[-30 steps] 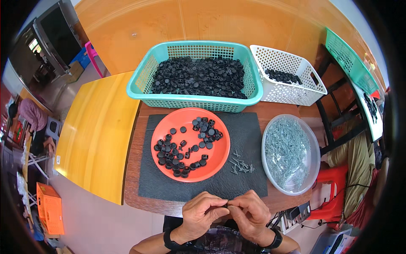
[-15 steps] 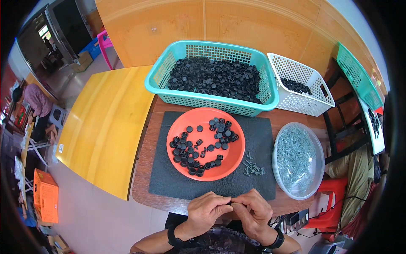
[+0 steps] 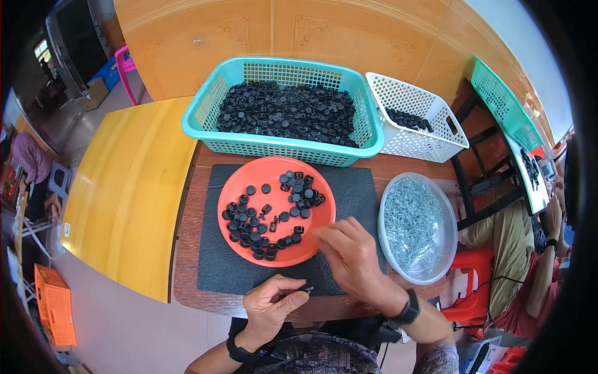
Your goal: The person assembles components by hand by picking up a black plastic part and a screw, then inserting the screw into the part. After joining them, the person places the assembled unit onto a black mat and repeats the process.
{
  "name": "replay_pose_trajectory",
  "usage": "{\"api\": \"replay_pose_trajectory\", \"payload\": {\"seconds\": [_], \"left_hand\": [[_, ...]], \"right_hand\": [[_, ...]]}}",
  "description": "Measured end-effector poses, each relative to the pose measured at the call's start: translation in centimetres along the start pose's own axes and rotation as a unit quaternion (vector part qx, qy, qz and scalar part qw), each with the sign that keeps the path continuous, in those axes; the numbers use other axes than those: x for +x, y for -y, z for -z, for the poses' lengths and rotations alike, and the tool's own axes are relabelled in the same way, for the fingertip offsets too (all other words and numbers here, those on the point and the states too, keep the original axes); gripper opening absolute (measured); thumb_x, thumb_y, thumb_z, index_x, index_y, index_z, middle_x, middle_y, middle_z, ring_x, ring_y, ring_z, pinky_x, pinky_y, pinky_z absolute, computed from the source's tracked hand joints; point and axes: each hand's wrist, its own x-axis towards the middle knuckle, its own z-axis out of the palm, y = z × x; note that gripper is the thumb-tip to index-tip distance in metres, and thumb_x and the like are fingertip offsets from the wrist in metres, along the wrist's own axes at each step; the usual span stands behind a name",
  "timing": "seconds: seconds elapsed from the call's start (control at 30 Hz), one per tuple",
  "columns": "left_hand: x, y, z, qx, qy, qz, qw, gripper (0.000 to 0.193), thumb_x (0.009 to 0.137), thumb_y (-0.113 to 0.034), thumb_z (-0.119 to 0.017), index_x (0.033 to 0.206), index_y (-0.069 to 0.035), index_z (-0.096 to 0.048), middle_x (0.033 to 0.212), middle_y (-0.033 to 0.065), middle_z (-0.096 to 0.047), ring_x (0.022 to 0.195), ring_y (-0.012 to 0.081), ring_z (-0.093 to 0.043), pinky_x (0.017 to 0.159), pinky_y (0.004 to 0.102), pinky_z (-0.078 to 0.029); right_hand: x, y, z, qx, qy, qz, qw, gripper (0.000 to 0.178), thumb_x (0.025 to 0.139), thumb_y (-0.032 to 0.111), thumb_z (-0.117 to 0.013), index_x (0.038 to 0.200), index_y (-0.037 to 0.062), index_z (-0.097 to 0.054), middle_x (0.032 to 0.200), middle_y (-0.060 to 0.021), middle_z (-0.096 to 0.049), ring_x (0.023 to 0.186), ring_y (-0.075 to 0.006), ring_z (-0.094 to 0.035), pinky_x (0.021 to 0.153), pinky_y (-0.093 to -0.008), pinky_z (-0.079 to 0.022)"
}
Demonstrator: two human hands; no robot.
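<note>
My left hand [image 3: 273, 302] rests at the table's near edge, its fingertips pinching a small dark part [image 3: 308, 289]. My right hand [image 3: 349, 252] reaches forward over the dark mat [image 3: 212, 268], fingers spread, its tips at the right rim of the orange plate [image 3: 249, 184]. Nothing shows in that hand. Many small black caps [image 3: 268, 218] lie scattered on the plate.
A teal basket [image 3: 283, 148] full of black caps stands behind the plate. A white basket [image 3: 417, 140] with a few dark parts is to its right. A clear bowl [image 3: 451, 218] of small metal pieces sits at right. A yellow table [image 3: 131, 187] adjoins on the left. Another person sits at far right.
My hands were together at the near edge. Now the right hand has moved forward to the plate's rim while the left stays back with the small part. The view has shifted.
</note>
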Motion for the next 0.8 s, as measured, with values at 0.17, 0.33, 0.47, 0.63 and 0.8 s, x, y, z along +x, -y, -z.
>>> {"api": "replay_pose_trajectory", "payload": {"seconds": [0.17,0.33,0.47,0.63,0.8], "left_hand": [[0.0,0.3,0.1,-0.010,0.005,-0.010,1.000,0.022,0.078,-0.002,-0.074,0.099,0.003,-0.066,0.086,0.0050,-0.064,0.071,0.0062,-0.057,0.061,0.0177,-0.046],[-0.1,0.5,0.3,-0.028,0.006,-0.012,1.000,0.022,0.078,-0.001,-0.074,0.098,0.004,-0.066,0.086,0.0052,-0.063,0.071,0.0062,-0.057,0.061,0.0174,-0.046],[-0.1,0.5,0.3,-0.026,0.010,-0.010,1.000,0.022,0.078,0.000,-0.073,0.099,0.004,-0.066,0.087,0.0055,-0.063,0.072,0.0068,-0.058,0.061,0.0178,-0.047],[-0.1,-0.1,0.1,-0.050,-0.008,0.017,0.999,0.023,0.078,0.000,-0.073,0.099,0.004,-0.065,0.089,0.0066,-0.064,0.076,0.0093,-0.061,0.066,0.0199,-0.050],[0.1,-1.7,-0.1,-0.129,-0.036,0.022,0.991,0.024,0.079,0.001,-0.072,0.101,0.006,-0.061,0.095,0.0127,-0.066,0.084,0.0146,-0.065,0.076,0.0247,-0.053]], "right_hand": [[2.8,-1.9,-2.0,-0.112,0.083,0.106,0.984,0.028,0.061,-0.004,-0.060,0.089,0.0020,-0.065,0.082,-0.0102,-0.055,0.084,-0.0272,-0.050,0.069,-0.0375,-0.043],[3.1,-2.2,-2.7,-0.145,0.129,0.123,0.973,0.014,0.063,0.000,-0.062,0.076,0.0030,-0.063,0.080,-0.0106,-0.051,0.084,-0.0277,-0.048,0.074,-0.0383,-0.040],[2.7,-2.4,-2.8,-0.155,0.142,0.130,0.969,0.012,0.063,0.001,-0.062,0.075,0.0027,-0.062,0.079,-0.0105,-0.050,0.083,-0.0278,-0.048,0.073,-0.0382,-0.040],[2.4,-1.8,-1.6,-0.094,0.093,0.112,0.985,0.018,0.066,0.000,-0.064,0.083,0.0019,-0.060,0.077,-0.0117,-0.054,0.077,-0.0301,-0.052,0.069,-0.0394,-0.044],[0.1,1.2,0.6,0.040,0.058,0.057,0.996,0.023,0.069,-0.004,-0.069,0.090,-0.0001,-0.060,0.078,-0.0126,-0.059,0.068,-0.0294,-0.057,0.058,-0.0369,-0.045]]}}
